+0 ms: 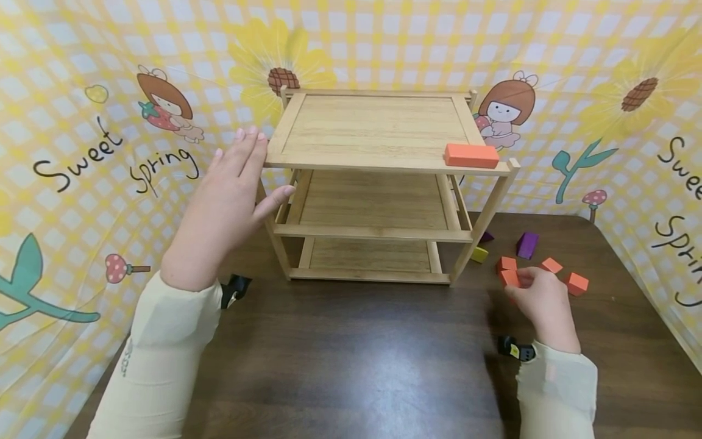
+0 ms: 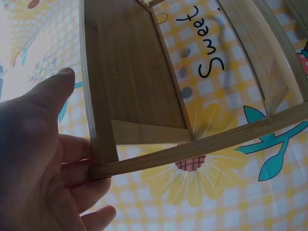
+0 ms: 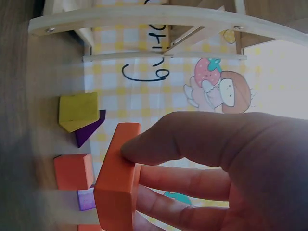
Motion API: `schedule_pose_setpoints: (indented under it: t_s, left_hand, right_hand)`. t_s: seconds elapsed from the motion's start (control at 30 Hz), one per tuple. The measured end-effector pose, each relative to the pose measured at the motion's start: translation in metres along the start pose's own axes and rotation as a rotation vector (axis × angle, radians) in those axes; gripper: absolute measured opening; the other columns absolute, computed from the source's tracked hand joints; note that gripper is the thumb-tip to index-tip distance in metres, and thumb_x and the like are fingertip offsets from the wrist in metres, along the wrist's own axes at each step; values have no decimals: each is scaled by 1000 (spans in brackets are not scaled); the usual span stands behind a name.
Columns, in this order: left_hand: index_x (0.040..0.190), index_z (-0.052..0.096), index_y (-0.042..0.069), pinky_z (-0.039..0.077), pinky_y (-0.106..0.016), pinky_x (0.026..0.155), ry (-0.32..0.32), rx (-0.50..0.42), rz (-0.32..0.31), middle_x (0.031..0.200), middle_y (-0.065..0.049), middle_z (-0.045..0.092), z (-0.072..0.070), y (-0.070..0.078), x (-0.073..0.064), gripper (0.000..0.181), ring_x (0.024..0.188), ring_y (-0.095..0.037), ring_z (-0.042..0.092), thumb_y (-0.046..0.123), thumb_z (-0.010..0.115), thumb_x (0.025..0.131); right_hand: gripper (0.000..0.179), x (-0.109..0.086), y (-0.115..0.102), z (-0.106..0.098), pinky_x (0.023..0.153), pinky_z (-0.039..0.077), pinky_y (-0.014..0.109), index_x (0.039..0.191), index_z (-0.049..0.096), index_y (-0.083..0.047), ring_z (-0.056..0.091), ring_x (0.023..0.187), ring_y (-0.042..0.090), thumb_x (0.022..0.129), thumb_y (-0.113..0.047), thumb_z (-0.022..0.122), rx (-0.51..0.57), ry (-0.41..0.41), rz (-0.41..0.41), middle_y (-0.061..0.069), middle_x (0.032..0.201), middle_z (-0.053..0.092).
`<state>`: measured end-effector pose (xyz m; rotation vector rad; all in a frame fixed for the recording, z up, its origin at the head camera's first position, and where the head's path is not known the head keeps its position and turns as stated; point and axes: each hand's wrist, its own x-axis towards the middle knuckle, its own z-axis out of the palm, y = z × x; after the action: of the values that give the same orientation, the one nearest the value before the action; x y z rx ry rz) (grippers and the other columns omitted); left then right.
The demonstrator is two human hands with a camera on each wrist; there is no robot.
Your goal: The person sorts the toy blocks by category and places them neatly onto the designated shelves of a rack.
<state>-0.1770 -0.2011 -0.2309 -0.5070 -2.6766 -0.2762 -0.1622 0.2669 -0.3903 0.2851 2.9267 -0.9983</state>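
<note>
On the right, my right hand pinches an orange block between thumb and fingers, among other orange blocks on the table. My left hand touches the left front corner of a three-tier wooden shelf. Its fingers are extended, and in the left wrist view the thumb stands apart from the shelf's edge. A long orange block lies on the top board, close to the right front corner.
Near the right hand are loose orange blocks, a purple block and a yellow block. A dark purple piece lies beside the yellow one. Checked cloth hangs behind the dark wooden table.
</note>
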Motion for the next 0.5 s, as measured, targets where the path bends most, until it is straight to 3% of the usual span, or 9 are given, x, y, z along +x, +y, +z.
schedule_pose_setpoints:
  t_s: [0.5]
  left_hand:
    - [158, 23, -5, 11, -55, 124, -7, 4, -4, 166, -20, 17, 0, 0, 0, 82, 155, -33, 13, 47, 55, 103]
  right_hand:
    - [50, -10, -17, -10, 90, 50, 61, 133, 54, 14, 60, 111, 49, 93, -12, 67, -4, 18, -29, 36, 123, 61]
